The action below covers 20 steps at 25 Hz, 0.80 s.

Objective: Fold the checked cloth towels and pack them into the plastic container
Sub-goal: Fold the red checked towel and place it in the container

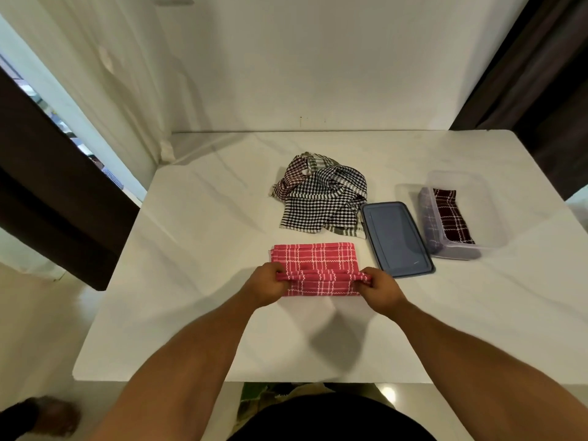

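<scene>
A pink checked towel [315, 259] lies partly folded on the white table [197, 243] in front of me. My left hand [266, 286] pinches its near left corner and my right hand [380, 289] pinches its near right corner, lifting the near edge over the cloth. Behind it sits a loose heap of black-and-white checked towels [321, 194]. At the right stands the clear plastic container [477, 214] with a folded dark maroon checked towel [451, 218] inside, along its left wall.
The container's blue-grey lid [396, 238] lies flat between the heap and the container. A white wall runs behind the table. Dark curtains hang at the far left and far right. A foot shows on the floor at bottom left.
</scene>
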Each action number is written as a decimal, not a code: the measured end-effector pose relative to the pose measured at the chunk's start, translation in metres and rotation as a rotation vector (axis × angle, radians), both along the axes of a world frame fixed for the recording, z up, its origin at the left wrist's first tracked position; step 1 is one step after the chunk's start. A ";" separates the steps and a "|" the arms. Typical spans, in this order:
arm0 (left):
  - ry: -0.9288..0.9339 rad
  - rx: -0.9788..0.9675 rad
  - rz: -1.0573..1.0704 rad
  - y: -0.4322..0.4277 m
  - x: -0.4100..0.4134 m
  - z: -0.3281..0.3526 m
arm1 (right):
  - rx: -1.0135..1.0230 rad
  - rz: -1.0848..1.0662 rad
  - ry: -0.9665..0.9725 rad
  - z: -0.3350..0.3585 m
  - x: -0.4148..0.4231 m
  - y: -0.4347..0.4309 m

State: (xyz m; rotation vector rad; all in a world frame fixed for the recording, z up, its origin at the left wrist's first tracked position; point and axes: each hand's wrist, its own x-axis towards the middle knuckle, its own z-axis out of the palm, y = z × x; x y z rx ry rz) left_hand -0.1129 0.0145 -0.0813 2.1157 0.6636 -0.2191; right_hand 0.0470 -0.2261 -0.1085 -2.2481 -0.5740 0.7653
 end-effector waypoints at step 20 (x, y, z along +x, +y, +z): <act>-0.009 -0.356 0.549 0.021 0.037 -0.034 | -0.211 0.043 -0.217 -0.017 0.041 0.047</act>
